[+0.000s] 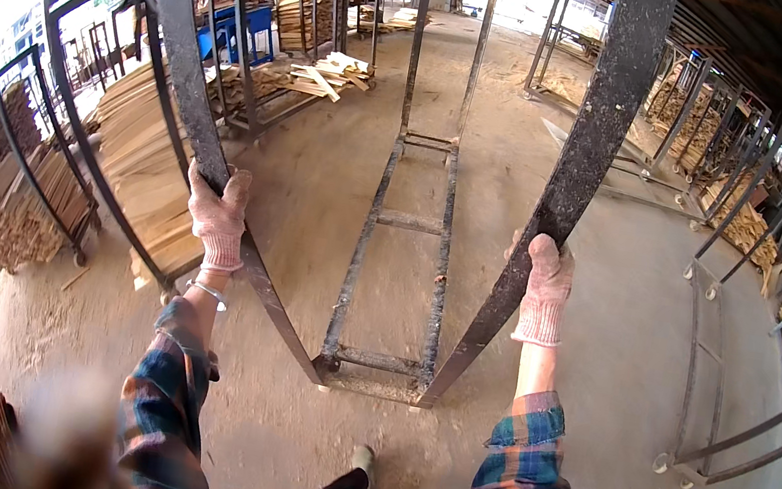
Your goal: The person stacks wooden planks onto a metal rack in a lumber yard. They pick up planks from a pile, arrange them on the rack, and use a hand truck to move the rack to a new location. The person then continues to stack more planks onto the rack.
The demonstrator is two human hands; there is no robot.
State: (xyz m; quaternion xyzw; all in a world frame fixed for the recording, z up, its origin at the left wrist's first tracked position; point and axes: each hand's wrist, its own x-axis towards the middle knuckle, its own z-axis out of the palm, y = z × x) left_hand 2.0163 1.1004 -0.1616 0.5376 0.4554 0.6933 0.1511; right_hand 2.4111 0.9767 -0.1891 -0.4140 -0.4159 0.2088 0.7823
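Observation:
An empty dark metal cart (596,123) stands before me, its two near posts rising on either side and its ladder-like base low over the floor. My left hand (216,218), in a worn pinkish knit glove, is closed round the left post. On the right post my right hand (547,286), gloved the same way, is closed with its thumb upward along the metal. Plaid sleeves cover both forearms, and a pale band circles my left wrist. Part of the fingers on each side is hidden behind the posts.
Racks with stacked wooden slats (146,157) line the left side, with a bundle of sticks (22,210) beyond. Loose boards (331,74) lie farther ahead near a blue object (240,35). An empty wheeled rack (697,361) and more wood racks stand at right. My foot (363,458) is on the dusty floor.

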